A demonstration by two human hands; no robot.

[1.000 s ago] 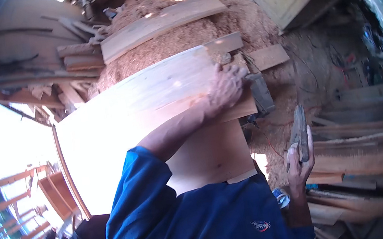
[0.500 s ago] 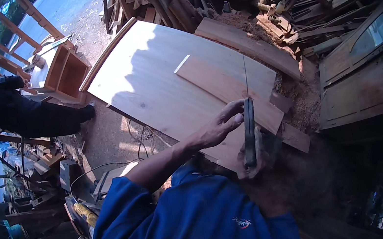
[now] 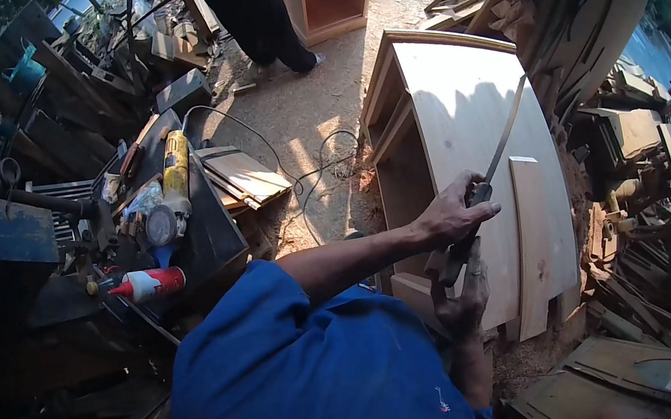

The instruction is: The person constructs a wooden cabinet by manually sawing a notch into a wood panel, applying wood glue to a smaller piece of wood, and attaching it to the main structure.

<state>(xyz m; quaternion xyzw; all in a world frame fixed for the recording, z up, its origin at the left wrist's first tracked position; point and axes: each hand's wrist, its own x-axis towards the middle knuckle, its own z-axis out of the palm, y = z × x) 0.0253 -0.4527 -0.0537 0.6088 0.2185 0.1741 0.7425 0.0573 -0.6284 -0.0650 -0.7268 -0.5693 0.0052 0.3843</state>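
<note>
My right hand (image 3: 464, 303) is closed around the dark handle of a saw (image 3: 508, 130) with a long, narrow blade. The blade slants up and away to the right, over a pale wooden cabinet panel. Higher up, my left hand (image 3: 451, 214) grips the saw where handle meets blade, its thumb along the side. Under the hands lies the broad panel (image 3: 464, 138) of a cabinet whose open compartments face left. A narrow loose board (image 3: 534, 249) rests on the panel, right of the saw and apart from my hands.
At left, a cluttered bench holds a yellow angle grinder (image 3: 175, 168) and a red-and-white bottle (image 3: 151, 283). Its cord crosses the dusty floor. A person in dark trousers (image 3: 250, 14) stands beyond, beside a small cabinet (image 3: 335, 1). Scrap timber (image 3: 584, 16) is piled at right.
My view has swung to the left, bringing the bench and grinder into sight. The saw, seen nearly edge-on before, now tilts right and shows more of its blade. Both hands remain on it.
</note>
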